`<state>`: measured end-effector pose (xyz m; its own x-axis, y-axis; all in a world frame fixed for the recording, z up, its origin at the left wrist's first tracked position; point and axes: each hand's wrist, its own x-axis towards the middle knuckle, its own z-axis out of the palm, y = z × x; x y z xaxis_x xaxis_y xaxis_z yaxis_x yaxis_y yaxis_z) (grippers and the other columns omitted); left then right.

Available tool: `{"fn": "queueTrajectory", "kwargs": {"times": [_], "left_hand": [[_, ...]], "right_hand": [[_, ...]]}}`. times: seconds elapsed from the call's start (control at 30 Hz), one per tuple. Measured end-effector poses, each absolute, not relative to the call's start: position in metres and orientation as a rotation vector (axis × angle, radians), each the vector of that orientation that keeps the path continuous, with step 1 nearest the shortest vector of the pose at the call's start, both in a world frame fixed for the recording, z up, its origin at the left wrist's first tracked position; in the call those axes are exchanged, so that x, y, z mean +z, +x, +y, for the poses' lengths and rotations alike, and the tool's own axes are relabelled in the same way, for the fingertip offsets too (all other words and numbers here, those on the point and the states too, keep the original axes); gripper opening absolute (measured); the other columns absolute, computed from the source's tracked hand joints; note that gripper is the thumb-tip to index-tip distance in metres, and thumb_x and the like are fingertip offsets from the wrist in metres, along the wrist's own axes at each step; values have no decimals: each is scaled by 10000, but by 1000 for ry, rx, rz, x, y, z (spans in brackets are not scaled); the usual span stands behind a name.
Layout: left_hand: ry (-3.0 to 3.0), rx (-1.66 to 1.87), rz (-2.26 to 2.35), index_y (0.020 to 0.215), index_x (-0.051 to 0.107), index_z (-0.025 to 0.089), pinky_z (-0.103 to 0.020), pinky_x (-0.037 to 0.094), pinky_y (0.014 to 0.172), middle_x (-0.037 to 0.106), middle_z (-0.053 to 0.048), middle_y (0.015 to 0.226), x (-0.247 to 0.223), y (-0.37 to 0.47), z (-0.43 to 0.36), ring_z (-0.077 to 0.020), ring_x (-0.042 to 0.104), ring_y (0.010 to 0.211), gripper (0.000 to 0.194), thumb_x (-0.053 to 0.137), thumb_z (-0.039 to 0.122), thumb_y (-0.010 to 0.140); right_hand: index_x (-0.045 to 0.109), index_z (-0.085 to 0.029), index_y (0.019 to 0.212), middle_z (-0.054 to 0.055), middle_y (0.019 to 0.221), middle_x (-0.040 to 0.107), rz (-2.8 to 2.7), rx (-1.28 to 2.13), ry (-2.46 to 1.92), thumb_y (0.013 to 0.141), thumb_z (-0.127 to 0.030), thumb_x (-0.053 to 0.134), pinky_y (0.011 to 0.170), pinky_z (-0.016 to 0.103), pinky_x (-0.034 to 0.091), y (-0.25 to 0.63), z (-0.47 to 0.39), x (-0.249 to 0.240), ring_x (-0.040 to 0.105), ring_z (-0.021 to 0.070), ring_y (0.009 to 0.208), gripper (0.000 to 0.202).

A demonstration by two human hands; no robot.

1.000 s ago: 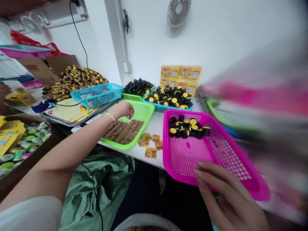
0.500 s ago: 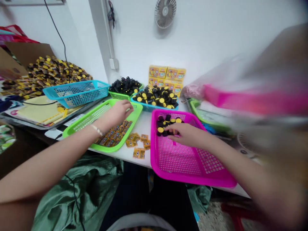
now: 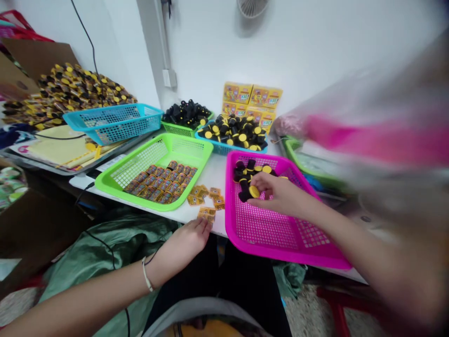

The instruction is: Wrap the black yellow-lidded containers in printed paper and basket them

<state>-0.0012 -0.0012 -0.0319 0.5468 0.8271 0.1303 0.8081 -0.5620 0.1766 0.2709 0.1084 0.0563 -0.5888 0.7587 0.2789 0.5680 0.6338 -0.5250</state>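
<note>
As my head view looks down, my right hand [image 3: 277, 194] has thumb and fingers together on a yellow-ended black cylinder [image 3: 253, 192] at the cluster's near side in the pink basket [image 3: 280, 253]; its long axis runs from two o'clock, the yellow end, towards eight. From that grip, the nearest yellow label [image 3: 206, 213] lies at eight o'clock on the white surface [image 3: 217, 171], its long side roughly nine to three. My left hand [image 3: 185, 243] is much nearer: the label shows just past its fingertips, around twelve o'clock. Whether that grip pinches it, I cannot tell.
</note>
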Motion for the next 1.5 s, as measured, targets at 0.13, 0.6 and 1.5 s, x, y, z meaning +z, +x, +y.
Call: {"fn": "queueTrajectory", "kwargs": {"times": [0.13,0.6,1.5], "left_hand": [[2575,421,1371,1294,653,145,-381,546,1051,711,-153,1323,-20,-9,6,-248,707,1190,499,435,-68,900],[2175,954,1506,1196,727,187,-297,569,895,793,-101,1103,-12,-10,5,-218,757,966,286,556,151,969],[1749,1336,742,1580,117,490,-225,584,946,719,-14,1328,3,33,-61,-98,765,922,866,579,66,982]], "right_hand": [[612,-240,1067,35,953,753,-2076,715,-1034,826,-368,795,715,302,651,286,42,76,762,193,819,329],[658,-350,1197,-9,923,799,-1756,880,-876,884,-338,763,619,173,638,299,-32,33,783,141,776,330],[703,-376,1138,-33,1015,778,-1553,1201,-975,865,-329,790,826,198,599,252,-37,45,744,117,928,291]]}}
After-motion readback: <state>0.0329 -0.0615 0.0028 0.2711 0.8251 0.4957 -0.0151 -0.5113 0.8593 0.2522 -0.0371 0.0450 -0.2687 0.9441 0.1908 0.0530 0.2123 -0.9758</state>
